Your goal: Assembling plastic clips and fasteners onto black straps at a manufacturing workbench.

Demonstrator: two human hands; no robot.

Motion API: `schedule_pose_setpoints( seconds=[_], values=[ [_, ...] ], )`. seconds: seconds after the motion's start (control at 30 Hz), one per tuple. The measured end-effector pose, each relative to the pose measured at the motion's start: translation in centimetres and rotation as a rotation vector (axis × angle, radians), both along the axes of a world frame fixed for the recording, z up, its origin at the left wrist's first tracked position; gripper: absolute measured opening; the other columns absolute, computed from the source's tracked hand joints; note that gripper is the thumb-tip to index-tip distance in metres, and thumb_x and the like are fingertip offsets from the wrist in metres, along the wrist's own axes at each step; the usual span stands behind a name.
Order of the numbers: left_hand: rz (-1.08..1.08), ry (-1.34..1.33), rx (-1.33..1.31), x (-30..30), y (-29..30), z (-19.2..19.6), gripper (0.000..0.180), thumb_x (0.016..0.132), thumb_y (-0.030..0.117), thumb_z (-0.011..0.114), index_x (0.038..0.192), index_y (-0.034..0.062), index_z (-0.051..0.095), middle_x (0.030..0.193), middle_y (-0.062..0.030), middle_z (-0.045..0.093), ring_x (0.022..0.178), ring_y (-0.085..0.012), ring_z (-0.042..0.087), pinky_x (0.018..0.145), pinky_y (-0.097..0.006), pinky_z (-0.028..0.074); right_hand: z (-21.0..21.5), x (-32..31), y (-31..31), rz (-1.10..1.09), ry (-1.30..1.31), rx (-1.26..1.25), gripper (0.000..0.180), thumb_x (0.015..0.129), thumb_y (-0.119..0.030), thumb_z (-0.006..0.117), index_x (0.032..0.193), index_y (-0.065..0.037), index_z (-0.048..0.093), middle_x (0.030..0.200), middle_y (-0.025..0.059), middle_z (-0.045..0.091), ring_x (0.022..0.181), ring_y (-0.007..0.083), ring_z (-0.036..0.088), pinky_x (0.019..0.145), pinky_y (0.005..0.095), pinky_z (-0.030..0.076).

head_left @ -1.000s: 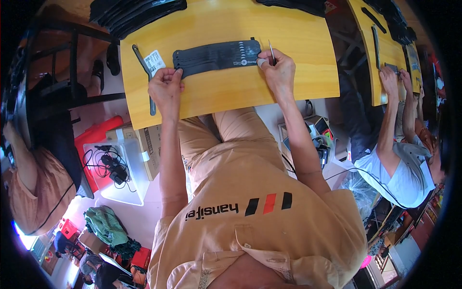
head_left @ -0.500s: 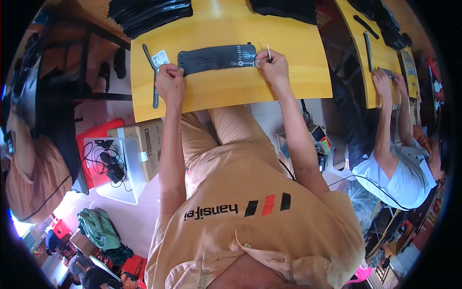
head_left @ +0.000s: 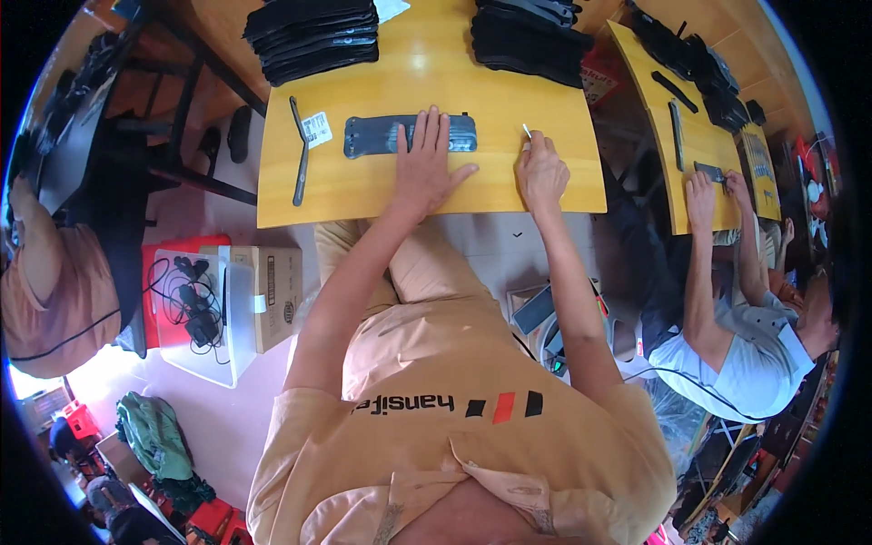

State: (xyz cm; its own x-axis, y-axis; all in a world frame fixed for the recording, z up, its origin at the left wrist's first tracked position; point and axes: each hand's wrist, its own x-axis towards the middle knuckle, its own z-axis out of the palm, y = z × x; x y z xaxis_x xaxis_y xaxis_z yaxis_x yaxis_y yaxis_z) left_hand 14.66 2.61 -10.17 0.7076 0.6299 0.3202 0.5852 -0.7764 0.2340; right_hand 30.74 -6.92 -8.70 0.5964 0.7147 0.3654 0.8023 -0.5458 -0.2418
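Observation:
A flat, dark bundle that looks like stacked straps [head_left: 368, 138] lies across the wooden table [head_left: 363, 195], with a shiny patch on its right half. My left hand [head_left: 423, 168] rests flat on this bundle, fingers stretched out and thumb apart, hiding part of its middle. To the right of the bundle, my right hand [head_left: 543, 173] is closed around a thin, light-coloured stick-like tool [head_left: 527, 132]; only its tip pokes out above the fingers. Left of the bundle are a narrow dark strip [head_left: 299, 173] and a white printed label sheet [head_left: 317, 130].
Stacks of black bundles stand at the table's far left [head_left: 309, 44] and far right [head_left: 527, 47]. A co-worker [head_left: 727, 350] handles a dark piece at a second table on the right. Below left, a clear bin [head_left: 232, 336] of cables sits beside a cardboard box [head_left: 278, 295].
My left hand has moved from the bundle's left end onto its middle and spread flat. My right hand has let go of the right end and drawn back towards me, keeping the tool.

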Motion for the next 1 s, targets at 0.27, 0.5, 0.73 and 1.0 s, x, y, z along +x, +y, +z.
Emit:
schedule_pose_setpoints(
  seconds=[0.27,0.5,0.73,1.0],
  values=[
    [0.011,0.015,-0.03,-0.2,-0.2,0.3,0.084,0.077,0.057,0.049,0.133,-0.0009,0.027,0.14,-0.018,0.022,0.131,-0.0304,0.019,0.103,-0.052,0.014,-0.4,0.3,-0.4,0.043,-0.027,0.025,0.01,0.081,-0.013,0.051,0.086,-0.005,0.05,0.077,0.0159,0.058,0.061,0.0359,0.059,0.054,0.0447,0.048],
    [0.125,-0.148,0.051,-3.4,2.5,-0.1,0.084,0.078,0.055,0.049,0.134,-0.0025,0.024,0.142,-0.017,0.019,0.132,-0.0293,0.016,0.105,-0.051,0.01,-0.4,0.4,-0.3,0.035,0.029,0.009,0.013,0.081,-0.016,0.051,0.086,-0.004,0.052,0.08,0.0177,0.061,0.067,0.0368,0.06,0.06,0.0461,0.048],
    [0.232,-0.102,0.12,-6.7,5.8,-0.4,0.082,0.08,0.056,0.045,0.134,-0.002,0.024,0.142,-0.0155,0.02,0.132,-0.0277,0.017,0.105,-0.051,0.009,0.9,-1.4,4.7,0.239,0.02,0.219,0.016,0.08,-0.017,0.052,0.092,-0.007,0.055,0.086,0.019,0.06,0.068,0.0375,0.06,0.062,0.0463,0.048],
    [0.224,0.02,0.041,-6.5,5.7,-1.0,0.081,0.08,0.058,0.043,0.132,-0.0018,0.029,0.139,-0.0159,0.027,0.13,-0.0271,0.022,0.104,-0.052,0.011,-1.0,-3.2,10.6,0.234,-0.05,0.033,0.011,0.082,-0.014,0.048,0.089,-0.006,0.051,0.086,0.0165,0.051,0.064,0.0342,0.061,0.055,0.0441,0.048]
  ],
)
